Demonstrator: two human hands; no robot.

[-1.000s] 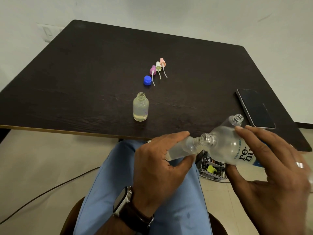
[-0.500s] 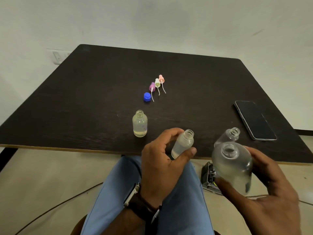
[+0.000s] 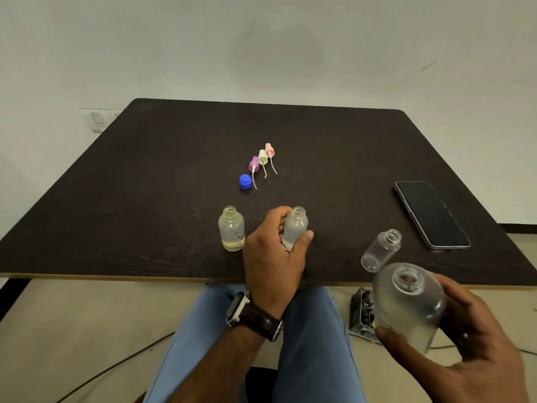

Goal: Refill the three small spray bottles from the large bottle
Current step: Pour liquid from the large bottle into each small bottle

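My left hand (image 3: pixel 274 263) grips a small clear uncapped bottle (image 3: pixel 295 226) and holds it upright on the dark table (image 3: pixel 174 158), near the front edge. Just left of it stands another small open bottle (image 3: pixel 231 229) with yellowish liquid at its bottom. A third small bottle (image 3: pixel 381 251), empty-looking, stands at the right near the edge. My right hand (image 3: pixel 470 338) holds the large frosted bottle (image 3: pixel 408 303) upright and uncapped, in front of the table edge. Three spray tops, purple (image 3: pixel 253 164), cream (image 3: pixel 262 157) and pink (image 3: pixel 269 149), lie mid-table beside a blue cap (image 3: pixel 245 181).
A black phone (image 3: pixel 431 213) lies flat on the table's right side. Below the table edge are my blue trousers (image 3: pixel 313 344), a small metal box (image 3: pixel 361 314) on the floor and cables. A white wall stands behind the table.
The large bottle went from tilted over the small bottle to upright. My left hand carried the small bottle forward and set it on the table beside the first one.
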